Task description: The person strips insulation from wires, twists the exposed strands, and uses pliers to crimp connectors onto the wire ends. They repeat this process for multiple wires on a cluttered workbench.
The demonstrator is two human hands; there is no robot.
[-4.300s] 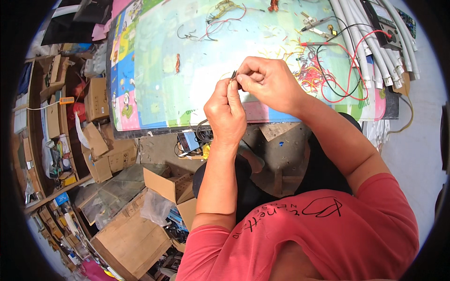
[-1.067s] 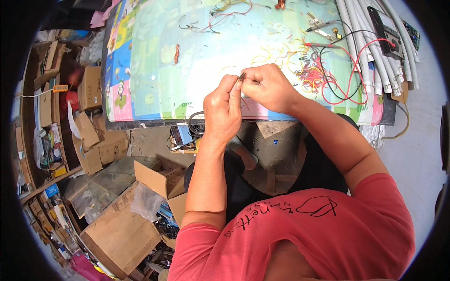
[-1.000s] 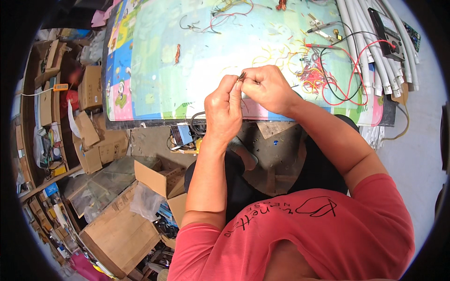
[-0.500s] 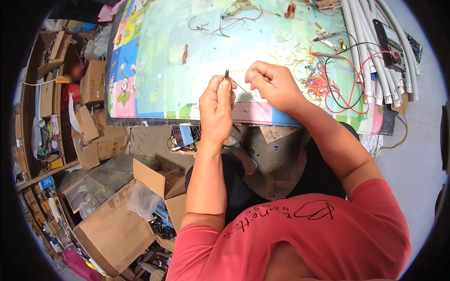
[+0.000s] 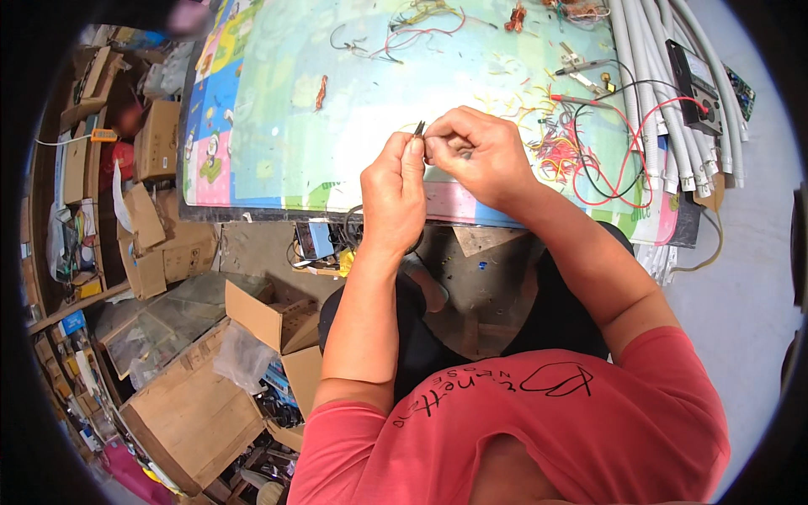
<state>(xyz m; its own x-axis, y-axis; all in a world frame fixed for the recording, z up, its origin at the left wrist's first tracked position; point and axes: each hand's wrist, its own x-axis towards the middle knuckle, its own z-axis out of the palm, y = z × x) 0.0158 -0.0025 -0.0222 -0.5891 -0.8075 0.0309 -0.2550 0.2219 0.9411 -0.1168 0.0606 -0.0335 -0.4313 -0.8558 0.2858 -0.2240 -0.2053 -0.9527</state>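
Observation:
My left hand (image 5: 393,192) is closed, its thumb and forefinger gripping a small dark piece (image 5: 419,129) whose pointed black end sticks up above the fingertips; the rest is hidden in the hand. Pressed close on the right, my right hand (image 5: 488,160) is closed in a pinch right beside that piece. What its fingertips hold is too small and hidden to name. Both hands are over the near edge of a table with a printed mat (image 5: 278,160). To their right lies a loose pile of short red and yellow wires (image 5: 560,147).
A meter (image 5: 694,84) with red and black leads lies on white corrugated tubes (image 5: 652,93) at the right. A copper-coloured wire bundle (image 5: 321,93) and a tangle of thin wires (image 5: 412,34) are farther back. Cardboard boxes (image 5: 252,316) and a crowded shelf (image 5: 76,177) stand at the left.
My right hand has moved left, closing the gap to my left hand. The thin brown wire that trailed rightward from the left hand no longer shows. The view has shifted slightly.

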